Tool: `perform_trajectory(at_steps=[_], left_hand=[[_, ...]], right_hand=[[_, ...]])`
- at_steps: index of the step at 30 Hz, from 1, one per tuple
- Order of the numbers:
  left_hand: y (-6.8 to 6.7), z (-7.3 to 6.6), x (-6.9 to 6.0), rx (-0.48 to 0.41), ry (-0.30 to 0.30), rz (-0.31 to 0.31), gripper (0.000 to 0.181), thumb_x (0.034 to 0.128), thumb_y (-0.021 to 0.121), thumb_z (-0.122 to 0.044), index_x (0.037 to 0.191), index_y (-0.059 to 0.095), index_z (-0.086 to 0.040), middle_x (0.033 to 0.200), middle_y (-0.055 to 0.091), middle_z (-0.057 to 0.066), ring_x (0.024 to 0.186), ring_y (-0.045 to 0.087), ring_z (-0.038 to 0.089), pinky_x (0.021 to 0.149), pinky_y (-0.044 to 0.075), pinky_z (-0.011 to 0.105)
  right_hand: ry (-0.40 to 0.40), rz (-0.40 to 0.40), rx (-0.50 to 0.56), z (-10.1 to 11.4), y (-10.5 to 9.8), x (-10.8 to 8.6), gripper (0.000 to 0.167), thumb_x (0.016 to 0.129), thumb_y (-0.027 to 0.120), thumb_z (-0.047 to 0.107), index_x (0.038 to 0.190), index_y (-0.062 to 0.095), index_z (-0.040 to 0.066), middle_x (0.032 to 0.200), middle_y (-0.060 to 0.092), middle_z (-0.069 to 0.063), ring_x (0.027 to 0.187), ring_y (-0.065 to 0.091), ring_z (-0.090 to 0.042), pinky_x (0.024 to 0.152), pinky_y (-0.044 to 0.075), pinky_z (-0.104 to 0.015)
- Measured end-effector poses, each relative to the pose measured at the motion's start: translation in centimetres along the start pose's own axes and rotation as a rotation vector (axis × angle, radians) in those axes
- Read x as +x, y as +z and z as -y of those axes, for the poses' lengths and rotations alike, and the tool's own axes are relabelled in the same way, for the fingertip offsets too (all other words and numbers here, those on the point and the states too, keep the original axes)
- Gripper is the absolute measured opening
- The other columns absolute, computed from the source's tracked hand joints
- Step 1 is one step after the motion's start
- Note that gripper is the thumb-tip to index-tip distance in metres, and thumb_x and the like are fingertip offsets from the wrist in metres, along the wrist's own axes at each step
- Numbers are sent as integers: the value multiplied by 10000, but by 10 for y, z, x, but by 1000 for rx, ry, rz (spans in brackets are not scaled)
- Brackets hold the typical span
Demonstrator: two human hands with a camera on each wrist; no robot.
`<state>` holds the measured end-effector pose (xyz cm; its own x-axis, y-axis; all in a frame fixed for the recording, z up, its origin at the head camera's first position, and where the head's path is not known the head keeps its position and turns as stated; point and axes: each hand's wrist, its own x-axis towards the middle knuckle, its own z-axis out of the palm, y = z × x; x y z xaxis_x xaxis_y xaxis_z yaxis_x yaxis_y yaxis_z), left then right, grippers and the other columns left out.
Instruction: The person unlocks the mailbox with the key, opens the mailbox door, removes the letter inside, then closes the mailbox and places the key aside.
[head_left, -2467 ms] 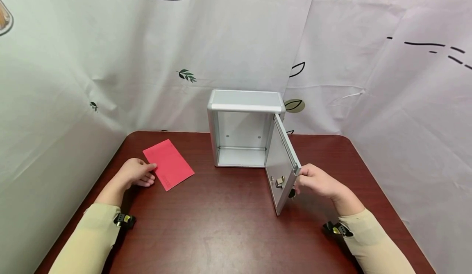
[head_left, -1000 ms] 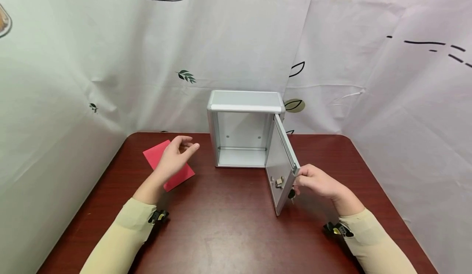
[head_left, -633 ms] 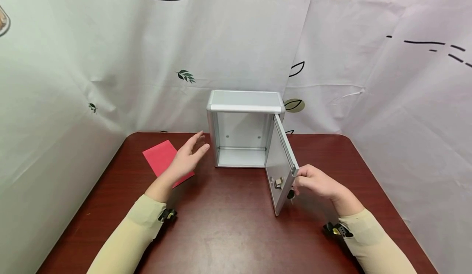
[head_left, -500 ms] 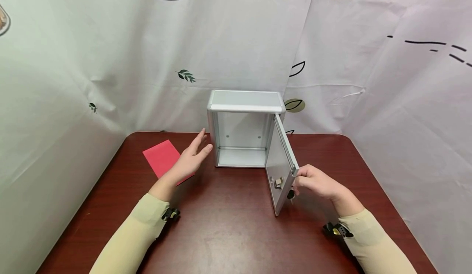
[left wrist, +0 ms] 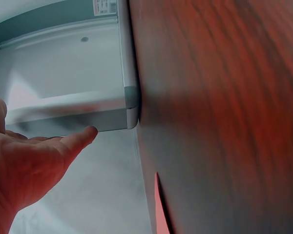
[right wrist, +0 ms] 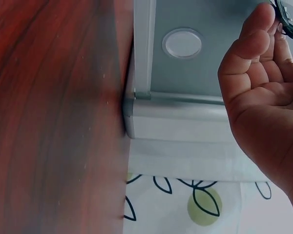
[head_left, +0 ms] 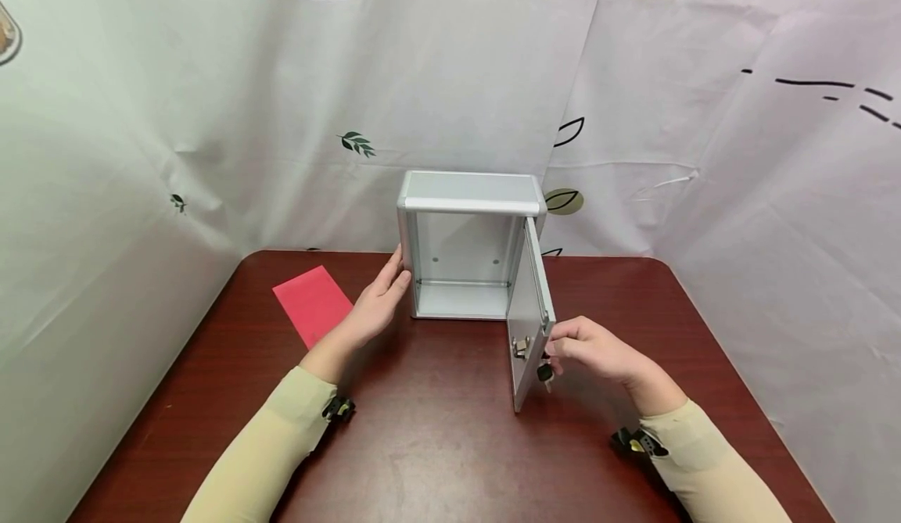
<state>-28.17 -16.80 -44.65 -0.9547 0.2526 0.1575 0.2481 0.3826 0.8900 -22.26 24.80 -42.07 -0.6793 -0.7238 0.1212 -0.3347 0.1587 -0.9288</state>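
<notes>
A silver metal box (head_left: 472, 192) stands upright at the back of the table, its hinged door (head_left: 528, 304) swung outward on the right side. My left hand (head_left: 373, 308) lies along the box's left wall with fingers straight; in the left wrist view the thumb is beside that wall. At the door's free edge my right hand (head_left: 594, 351) pinches a key at the lock, and another key (head_left: 545, 374) with a black head dangles below. A lock cam (head_left: 521, 348) shows on the door's inner face. In the right wrist view the curled fingertips meet the dark key (right wrist: 285, 22).
A red envelope (head_left: 313, 304) lies on the dark wooden table (head_left: 436, 445) left of the box, partly covered by the left forearm. A white printed curtain (head_left: 479, 77) hangs close behind the box and along both sides.
My left hand has left the red envelope and moved right to the box's left wall. The right hand has lately moved left, swinging the door partway inward.
</notes>
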Motion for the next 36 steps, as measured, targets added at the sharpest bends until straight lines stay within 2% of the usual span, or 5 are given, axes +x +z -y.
perform_trajectory(at_steps=[5, 13, 21, 30, 36], left_hand=[[5, 1, 0, -23, 10, -7, 709, 1202, 475, -449, 1807, 179, -227, 1850, 209, -11, 1697, 196, 253, 1360, 200, 546], [7, 5, 1, -151, -2, -35, 656, 1212, 497, -343, 1790, 251, -153, 1800, 326, 152, 1534, 505, 403, 1217, 458, 564], [9, 5, 2, -174, 3, -35, 646, 1214, 496, -325, 1786, 260, -138, 1773, 360, 200, 1536, 497, 409, 1200, 470, 579], [9, 3, 3, -186, 8, -37, 632, 1213, 501, -302, 1782, 280, -140, 1756, 387, 211, 1508, 529, 428, 1188, 475, 592], [10, 4, 3, -182, 13, -38, 631, 1213, 500, -305, 1783, 281, -146, 1755, 389, 210, 1512, 525, 420, 1187, 477, 593]], right_hand=[[21, -5, -34, 2, 7, 6, 243, 1044, 557, -1, 877, 732, -19, 710, 609, -252, 693, 646, -245, 724, 592, -370], [-8, 27, -56, 4, 20, 20, 224, 1069, 579, 15, 1045, 796, -31, 790, 720, -130, 711, 691, -197, 724, 603, -348], [18, 27, -59, 9, 38, 43, 227, 1112, 593, 65, 1094, 805, -14, 822, 762, -106, 757, 733, -362, 746, 610, -322], [45, -71, -27, 13, 63, 68, 243, 1124, 618, 113, 1147, 823, -15, 1012, 818, -91, 842, 747, -510, 756, 624, -308], [77, -179, -12, 13, 80, 85, 260, 1121, 633, 155, 1155, 821, -22, 941, 814, -89, 864, 731, -559, 713, 611, -301]])
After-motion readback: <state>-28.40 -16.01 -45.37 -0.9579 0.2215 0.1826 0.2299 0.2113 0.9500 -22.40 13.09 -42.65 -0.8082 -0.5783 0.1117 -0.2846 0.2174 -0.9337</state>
